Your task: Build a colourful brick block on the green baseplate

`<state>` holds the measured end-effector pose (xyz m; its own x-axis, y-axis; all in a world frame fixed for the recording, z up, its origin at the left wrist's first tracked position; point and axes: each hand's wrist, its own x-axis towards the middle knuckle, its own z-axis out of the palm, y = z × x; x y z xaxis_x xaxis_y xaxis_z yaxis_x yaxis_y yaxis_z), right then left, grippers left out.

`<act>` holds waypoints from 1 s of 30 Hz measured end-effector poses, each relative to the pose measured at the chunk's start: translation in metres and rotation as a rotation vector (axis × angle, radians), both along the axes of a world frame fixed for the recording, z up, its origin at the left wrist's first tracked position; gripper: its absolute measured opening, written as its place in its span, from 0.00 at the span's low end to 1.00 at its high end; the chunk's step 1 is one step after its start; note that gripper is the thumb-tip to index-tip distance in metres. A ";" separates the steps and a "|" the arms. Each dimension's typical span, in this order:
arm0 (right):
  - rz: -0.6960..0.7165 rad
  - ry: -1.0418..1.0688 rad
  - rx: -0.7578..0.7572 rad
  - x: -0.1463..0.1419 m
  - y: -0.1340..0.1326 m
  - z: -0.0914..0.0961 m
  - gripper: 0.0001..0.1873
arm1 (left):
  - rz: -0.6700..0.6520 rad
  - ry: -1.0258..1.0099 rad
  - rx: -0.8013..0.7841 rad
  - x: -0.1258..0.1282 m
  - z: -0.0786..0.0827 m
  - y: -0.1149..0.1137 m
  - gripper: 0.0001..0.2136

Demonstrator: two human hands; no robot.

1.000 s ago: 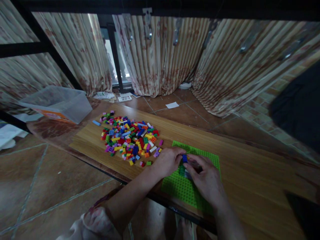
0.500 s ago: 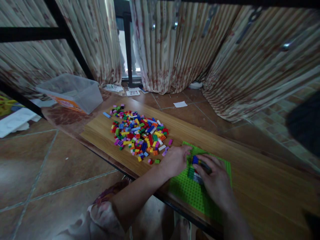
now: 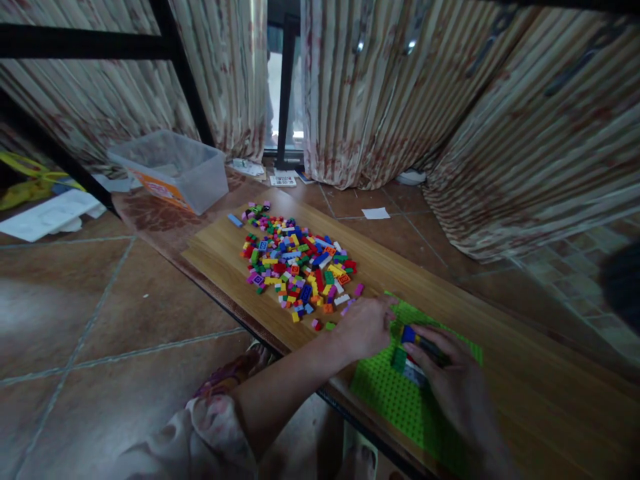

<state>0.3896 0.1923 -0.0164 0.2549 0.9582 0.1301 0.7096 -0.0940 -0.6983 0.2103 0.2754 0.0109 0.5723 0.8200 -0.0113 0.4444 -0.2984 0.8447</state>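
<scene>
My right hand (image 3: 457, 373) is closed on a short stack of bricks, a blue brick (image 3: 409, 334) at its left end and darker ones along it. It holds the stack just above a green baseplate (image 3: 383, 387). Under it, a low build of green, white and grey bricks (image 3: 413, 371) sits on the plate, partly covered by my fingers. My left hand (image 3: 365, 328) rests at the plate's far left edge, its fingers bent together. Whatever they may hold is hidden. Left of it spreads a pile of mixed coloured bricks (image 3: 300, 267).
The wooden board (image 3: 525, 373) carries plate and pile. A clear plastic bin (image 3: 200, 177) with an orange label stands at the board's far left end. Beyond are striped curtains (image 3: 350, 100), a white paper (image 3: 375, 213) on the tiled floor, and a black metal frame (image 3: 185, 87).
The whole view has shifted, so the board, bricks and hands appear farther right. Both hands keep nearly the same place over the baseplate, and the right still holds the brick stack.
</scene>
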 end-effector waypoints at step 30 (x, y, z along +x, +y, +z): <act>0.150 -0.133 -0.091 0.002 0.011 0.004 0.19 | 0.277 -0.142 -0.145 0.033 -0.017 -0.015 0.24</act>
